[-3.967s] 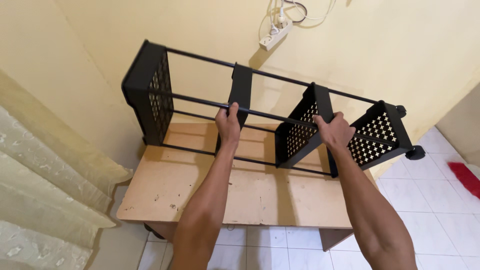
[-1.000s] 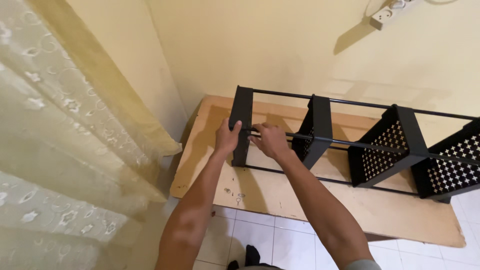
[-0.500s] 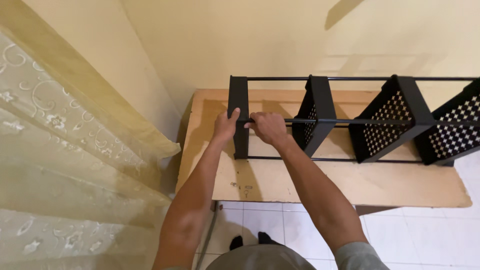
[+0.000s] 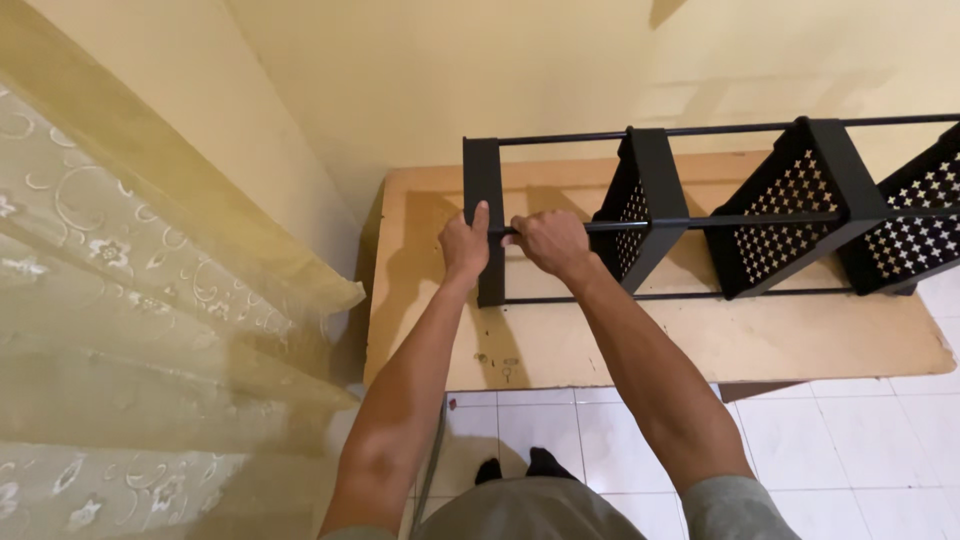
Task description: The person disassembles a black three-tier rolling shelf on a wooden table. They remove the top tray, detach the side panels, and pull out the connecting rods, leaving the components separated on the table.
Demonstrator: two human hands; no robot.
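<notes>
**Here, both hands at the rack's end panel**

Here I see a black metal rack [image 4: 700,200] lying on its side across a light wooden table [image 4: 700,345], which stands against a yellow wall [image 4: 420,70]. My left hand [image 4: 465,245] is wrapped around the solid black end panel [image 4: 484,180], fingers curled on its edge and the thumb pointing up along it. My right hand [image 4: 550,240] is closed in a fist around the front rod [image 4: 720,220], right where the rod meets that panel; the two hands sit just beside each other. Further right along the rods stand perforated dividers [image 4: 790,205] with a cross-shaped pattern. A patterned sheer curtain [image 4: 120,330] hangs at the left, and white floor tiles [image 4: 860,450] show below the table's edge.
</notes>
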